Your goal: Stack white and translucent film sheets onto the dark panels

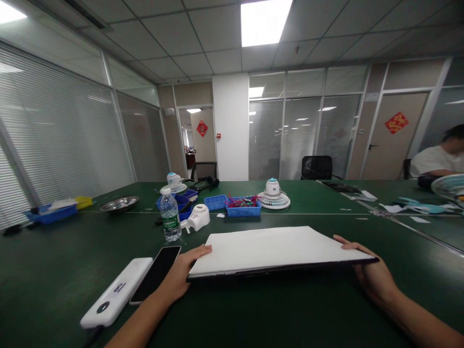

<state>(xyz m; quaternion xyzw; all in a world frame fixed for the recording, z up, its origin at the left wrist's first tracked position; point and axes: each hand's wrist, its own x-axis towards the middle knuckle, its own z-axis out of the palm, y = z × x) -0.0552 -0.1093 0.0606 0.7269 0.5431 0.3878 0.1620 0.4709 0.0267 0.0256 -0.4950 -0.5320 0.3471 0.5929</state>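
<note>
Both hands hold a wide, flat white pad with a black underside point(268, 251), raised a little above the green table. My left hand point(184, 270) grips its left edge, thumb on the white top and fingers beneath. On the opposite side, my right hand point(369, 270) clasps the right edge the same way, its fingers partly hidden below. Beside my left wrist lies a dark-screened phone point(156, 275). Left of the phone is a white power bank point(118, 292) with a cable at its near end.
A water bottle point(169, 215) stands beyond the phone, next to a white fan part point(198, 217). Farther back are a blue tray of coloured wires point(243, 210), a white fan head point(274, 195) and a metal bowl point(120, 204). A person point(440, 154) sits at far right.
</note>
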